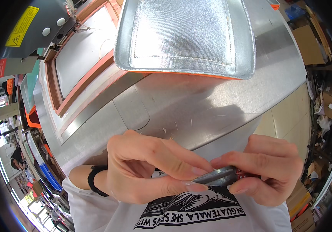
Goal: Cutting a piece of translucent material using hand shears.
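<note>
In front of my chest, both hands meet around a small dark-grey metal tool point(217, 177) with a pointed end and a red part at its right. Its exact kind I cannot make out. My left hand point(146, 166), a black band at its wrist, is closed, thumb and fingers pinching the pointed end. Closed around the red end is my right hand point(270, 166), whose fingers partly hide it. Beyond them on the metal worktable point(166, 104) lies a silver foil-lined piece point(185, 34) with raised, rounded edges, a stitched rectangle and an orange underside.
At the upper left stands a dark machine body point(38, 23) with a yellow warning label. Beside it a reddish-brown frame point(77, 87) surrounds a white sheet. Cardboard boxes point(309, 42) stand along the right, past the table's edge. Loose thread bits lie on the metal.
</note>
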The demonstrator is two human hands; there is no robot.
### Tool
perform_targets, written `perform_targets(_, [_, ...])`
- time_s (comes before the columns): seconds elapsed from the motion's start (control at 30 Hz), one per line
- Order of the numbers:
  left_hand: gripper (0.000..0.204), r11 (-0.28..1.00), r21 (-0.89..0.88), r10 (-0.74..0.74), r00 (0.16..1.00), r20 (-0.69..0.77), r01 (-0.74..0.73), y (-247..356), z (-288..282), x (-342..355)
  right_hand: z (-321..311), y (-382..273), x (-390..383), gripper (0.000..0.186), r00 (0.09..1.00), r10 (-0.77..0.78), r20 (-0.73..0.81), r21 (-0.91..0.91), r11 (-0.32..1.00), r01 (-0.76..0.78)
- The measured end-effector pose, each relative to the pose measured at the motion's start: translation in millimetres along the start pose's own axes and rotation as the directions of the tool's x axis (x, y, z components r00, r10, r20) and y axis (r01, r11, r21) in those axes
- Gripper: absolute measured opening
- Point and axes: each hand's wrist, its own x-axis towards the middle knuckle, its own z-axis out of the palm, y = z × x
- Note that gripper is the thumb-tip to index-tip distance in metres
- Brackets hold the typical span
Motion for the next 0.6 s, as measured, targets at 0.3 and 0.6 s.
perform_targets(0.3, [0.013,1.000,0.005,0.011,0.999,0.041,-0.011,-0.9,-1.9,1.4,-2.7,-1.7,1.1,0.037,0.999,0.025,0.041,0.026,0.999,-0.026])
perform_targets(0.6, [0.013,1.000,0.009,0.014,0.998,0.063,-0.015,-0.3,-1.8,1.6,-0.2,-1.0,0.3,0.036,1.000,0.018,0.010,0.030,0.999,-0.019])
